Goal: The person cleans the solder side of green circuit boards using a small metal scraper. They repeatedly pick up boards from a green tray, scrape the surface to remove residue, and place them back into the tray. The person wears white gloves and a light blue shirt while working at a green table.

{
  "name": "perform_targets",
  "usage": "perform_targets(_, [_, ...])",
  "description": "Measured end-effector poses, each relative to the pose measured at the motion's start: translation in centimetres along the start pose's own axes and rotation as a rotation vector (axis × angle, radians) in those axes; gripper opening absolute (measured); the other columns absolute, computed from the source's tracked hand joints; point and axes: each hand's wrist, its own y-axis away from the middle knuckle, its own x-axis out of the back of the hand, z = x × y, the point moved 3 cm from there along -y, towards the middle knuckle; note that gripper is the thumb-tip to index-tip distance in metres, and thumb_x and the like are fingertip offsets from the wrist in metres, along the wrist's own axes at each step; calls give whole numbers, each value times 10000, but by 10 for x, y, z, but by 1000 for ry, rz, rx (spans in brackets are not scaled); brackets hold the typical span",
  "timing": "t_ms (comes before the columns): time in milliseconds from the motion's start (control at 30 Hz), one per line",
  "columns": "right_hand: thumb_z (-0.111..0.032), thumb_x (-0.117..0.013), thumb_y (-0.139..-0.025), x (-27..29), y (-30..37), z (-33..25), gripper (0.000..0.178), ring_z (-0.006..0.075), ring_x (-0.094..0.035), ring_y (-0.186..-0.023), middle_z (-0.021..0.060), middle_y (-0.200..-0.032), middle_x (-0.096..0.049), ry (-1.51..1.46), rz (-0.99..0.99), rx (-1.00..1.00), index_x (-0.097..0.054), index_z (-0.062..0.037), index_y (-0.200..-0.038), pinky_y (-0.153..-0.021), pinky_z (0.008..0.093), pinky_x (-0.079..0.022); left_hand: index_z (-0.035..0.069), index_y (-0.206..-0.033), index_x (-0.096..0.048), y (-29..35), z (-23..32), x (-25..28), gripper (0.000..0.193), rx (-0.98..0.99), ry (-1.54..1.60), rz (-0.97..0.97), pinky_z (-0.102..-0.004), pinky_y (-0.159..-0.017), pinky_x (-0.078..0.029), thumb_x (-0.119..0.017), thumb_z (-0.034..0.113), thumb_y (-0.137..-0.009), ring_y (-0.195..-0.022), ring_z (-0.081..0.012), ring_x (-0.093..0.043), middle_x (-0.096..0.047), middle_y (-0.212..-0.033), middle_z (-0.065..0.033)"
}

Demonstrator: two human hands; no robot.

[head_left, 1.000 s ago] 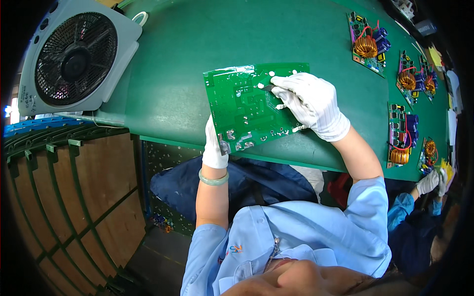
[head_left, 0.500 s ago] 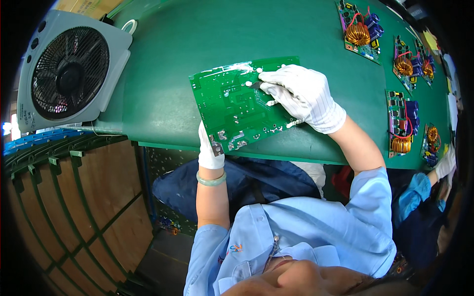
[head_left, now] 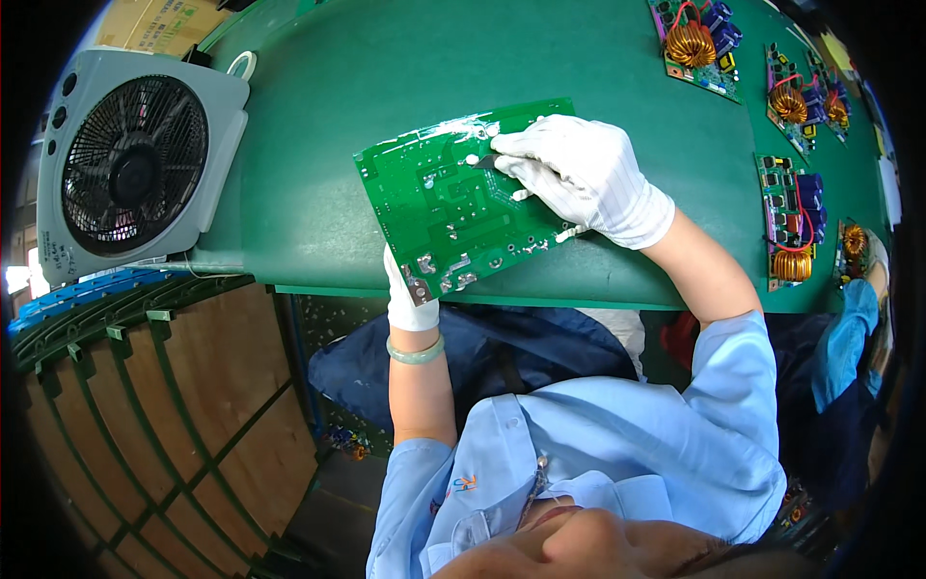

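Note:
A green circuit board, solder side up, is held tilted over the front part of the bench. My left hand, in a white glove, grips its lower left corner; most of the fingers are hidden under the board. In a striped white glove, my right hand is closed in a pinch above the board's right part. From its fingertips pokes a small dark pointed tool, whose kind I cannot make out. The tip is near a white blob on the board. More white blobs sit along the top and right side.
A grey box fan stands at the left. Several circuit boards with copper coils lie along the right of the green bench. A co-worker's hand is at the far right. A slatted wooden crate stands lower left.
The view has shifted slightly. Both my hands keep their hold, and the tool tip stays near the same white blob. The co-worker's hand has moved up by the coil board at far right.

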Motion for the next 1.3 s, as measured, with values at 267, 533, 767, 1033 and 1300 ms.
perform_targets(267, [-133, -729, -795, -2, 4, 5, 187, 196, -651, -645, 45, -772, -675, 51, 40, 38, -713, -91, -977, -528, 299, -498, 27, -1357, -455, -3, -2, -3, 463, 21, 40, -12, -423, -943, -530, -399, 343, -1024, -1128, -256, -605, -568, -1292, -147])
perform_targets(533, [-191, -732, -809, -4, 4, 12, 159, 204, -657, -645, 49, -783, -676, -14, 27, 49, -721, -120, -951, -526, 308, -508, 32, -1368, -446, -1, -2, -2, 471, 35, 58, -6, -431, -949, -527, -398, 349, -1024, -1140, -262, -598, -557, -1306, -150])
perform_targets(767, [-179, -721, -822, -2, 4, 9, 153, 193, -669, -647, 46, -788, -683, -99, -39, 11, -719, -108, -957, -536, 304, -520, 36, -1377, -438, -2, -3, -4, 478, 52, 85, -7, -439, -954, -523, -398, 355, -1023, -1150, -267, -592, -548, -1317, -152])
perform_targets(1033, [-138, -726, -805, 9, -2, 6, 206, 184, -652, -609, 38, -762, -678, 49, 19, 152, -709, -128, -1010, -496, 295, -504, 41, -1388, -429, -2, -6, -10, 487, 66, 122, -17, -447, -959, -520, -397, 361, -1023, -1162, -273, -585, -537, -1331, -155])
perform_targets(1300, [-19, -700, -682, 15, 0, -3, 419, 174, -638, -630, -3, -778, -702, 65, -35, 285, -696, -66, -1098, -516, 291, -492, 45, -1399, -420, 2, -8, -11, 496, 83, 155, -13, -455, -965, -516, -396, 367, -1022, -1174, -279, -578, -527, -1344, -159])
